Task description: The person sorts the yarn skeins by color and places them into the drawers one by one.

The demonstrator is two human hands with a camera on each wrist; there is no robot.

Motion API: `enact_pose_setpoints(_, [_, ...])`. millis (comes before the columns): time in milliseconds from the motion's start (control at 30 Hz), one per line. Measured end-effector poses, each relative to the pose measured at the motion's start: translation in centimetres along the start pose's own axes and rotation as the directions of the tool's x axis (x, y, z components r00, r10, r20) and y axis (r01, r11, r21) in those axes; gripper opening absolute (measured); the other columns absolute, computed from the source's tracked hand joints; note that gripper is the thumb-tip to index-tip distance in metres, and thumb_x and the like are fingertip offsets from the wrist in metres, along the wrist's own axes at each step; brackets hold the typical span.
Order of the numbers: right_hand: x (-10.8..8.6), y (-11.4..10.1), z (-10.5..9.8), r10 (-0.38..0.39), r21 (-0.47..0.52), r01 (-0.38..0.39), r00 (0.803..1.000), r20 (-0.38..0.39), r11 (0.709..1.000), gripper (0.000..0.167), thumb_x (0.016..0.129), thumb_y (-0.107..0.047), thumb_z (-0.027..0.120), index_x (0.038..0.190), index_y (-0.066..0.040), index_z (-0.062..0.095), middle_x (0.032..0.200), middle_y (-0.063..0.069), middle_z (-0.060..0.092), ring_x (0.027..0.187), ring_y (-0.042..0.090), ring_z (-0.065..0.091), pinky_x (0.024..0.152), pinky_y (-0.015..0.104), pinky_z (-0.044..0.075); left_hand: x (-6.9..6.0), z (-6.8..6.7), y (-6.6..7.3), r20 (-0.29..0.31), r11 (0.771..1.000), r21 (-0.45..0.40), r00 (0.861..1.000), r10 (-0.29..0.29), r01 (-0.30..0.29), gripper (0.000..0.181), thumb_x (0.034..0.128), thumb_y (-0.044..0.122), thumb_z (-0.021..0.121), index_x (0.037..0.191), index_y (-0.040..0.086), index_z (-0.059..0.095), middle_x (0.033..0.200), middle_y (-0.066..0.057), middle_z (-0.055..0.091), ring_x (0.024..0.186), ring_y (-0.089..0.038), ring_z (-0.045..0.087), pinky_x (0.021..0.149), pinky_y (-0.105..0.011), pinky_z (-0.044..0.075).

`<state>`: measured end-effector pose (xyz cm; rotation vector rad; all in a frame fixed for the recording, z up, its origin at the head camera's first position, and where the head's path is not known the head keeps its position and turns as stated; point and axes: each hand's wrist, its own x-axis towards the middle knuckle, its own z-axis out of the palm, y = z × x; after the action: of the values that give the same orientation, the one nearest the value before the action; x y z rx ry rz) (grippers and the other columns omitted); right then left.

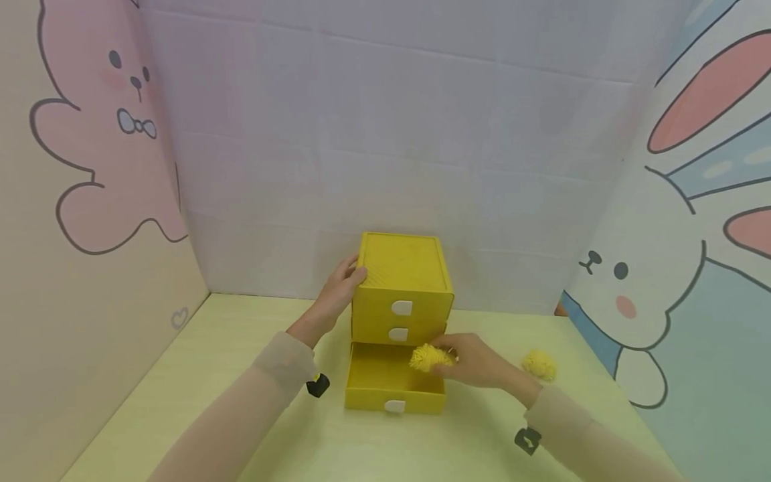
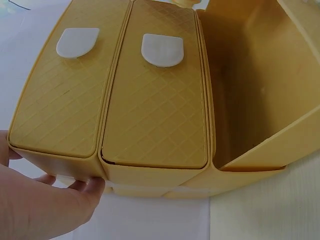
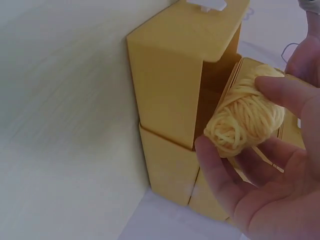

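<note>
A yellow drawer cabinet [image 1: 402, 262] stands against the back wall, its bottom drawer [image 1: 395, 401] pulled out. Two upper drawers with white tab handles [image 2: 162, 50] are closed. My left hand [image 1: 335, 292] rests against the cabinet's upper left side, thumb at the top edge; the left wrist view shows its fingertips touching the side. Above the right part of the pulled-out drawer, my right hand [image 1: 476, 360] holds a small skein of yellow yarn [image 3: 247, 112] between thumb and fingers. The inside of that drawer is partly hidden by the yarn and hand.
A second yellow yarn skein [image 1: 539, 365] lies on the pale table [image 1: 241, 335], right of the cabinet near my right forearm. Cloth walls enclose the left, back and right sides, with a pink bear [image 1: 114, 154] and a white rabbit [image 1: 644, 288] printed on them.
</note>
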<state>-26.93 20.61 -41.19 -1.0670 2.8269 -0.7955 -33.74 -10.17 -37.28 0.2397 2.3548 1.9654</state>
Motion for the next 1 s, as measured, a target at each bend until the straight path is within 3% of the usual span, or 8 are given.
enact_pose_setpoints(200, [1.7, -1.0, 2.1, -0.017, 0.066, 0.016, 1.0, 0.017, 0.998, 0.036, 0.095, -0.027, 0.08, 0.12, -0.002, 0.075, 0.106, 0.001, 0.076, 0.089, 0.009, 0.065, 0.081, 0.032, 0.057, 0.1, 0.1, 0.0, 0.001, 1.0, -0.003, 1.0, -0.003, 0.003, 0.063, 0.1137, 0.043, 0.047, 0.171, 0.028, 0.023, 0.169, -0.013, 0.035, 0.155, -0.038, 0.034, 0.126, -0.062, 0.025])
enact_pose_setpoints(500, [4.4, -1.5, 6.3, -0.003, 0.068, 0.002, 1.0, 0.008, 0.998, 0.042, 0.094, -0.033, 0.08, 0.123, -0.004, 0.076, 0.116, 0.006, 0.078, 0.099, 0.016, 0.069, 0.089, 0.035, 0.058, 0.1, 0.3, -0.2, 0.0, 1.0, -0.011, 1.0, 0.007, -0.007, 0.064, 0.1136, 0.042, 0.047, 0.17, 0.026, 0.024, 0.167, -0.014, 0.037, 0.153, -0.038, 0.038, 0.126, -0.061, 0.027])
enact_pose_setpoints(633, [5.3, -2.1, 7.4, -0.017, 0.083, 0.015, 1.0, 0.019, 0.996, 0.04, 0.093, -0.03, 0.08, 0.123, -0.003, 0.076, 0.111, 0.006, 0.078, 0.081, 0.007, 0.062, 0.083, 0.03, 0.057, 0.0, 0.2, -0.1, 0.002, 1.0, -0.005, 1.0, 0.006, -0.006, 0.064, 0.1136, 0.043, 0.047, 0.171, 0.026, 0.023, 0.168, -0.014, 0.036, 0.154, -0.038, 0.036, 0.126, -0.062, 0.027])
enact_pose_setpoints(733, [5.8, -2.4, 8.0, -0.028, 0.081, 0.026, 0.999, 0.028, 0.996, 0.038, 0.093, -0.029, 0.08, 0.121, -0.003, 0.077, 0.109, 0.005, 0.078, 0.076, 0.003, 0.058, 0.082, 0.027, 0.056, -0.1, 0.1, -0.1, 0.001, 1.0, -0.007, 1.0, 0.007, -0.007, 0.065, 0.1134, 0.043, 0.048, 0.171, 0.026, 0.023, 0.168, -0.014, 0.035, 0.154, -0.037, 0.035, 0.126, -0.061, 0.027])
enact_pose_setpoints(1000, [6.8, -2.6, 9.2, -0.019, 0.063, 0.017, 0.999, 0.043, 0.998, 0.037, 0.092, -0.028, 0.084, 0.12, -0.005, 0.078, 0.116, 0.005, 0.079, 0.095, 0.012, 0.067, 0.09, 0.03, 0.057, -0.1, -0.1, -0.1, -0.002, 1.0, -0.017, 1.0, 0.011, -0.011, 0.063, 0.1134, 0.043, 0.048, 0.17, 0.027, 0.025, 0.167, -0.014, 0.038, 0.152, -0.037, 0.038, 0.126, -0.06, 0.028])
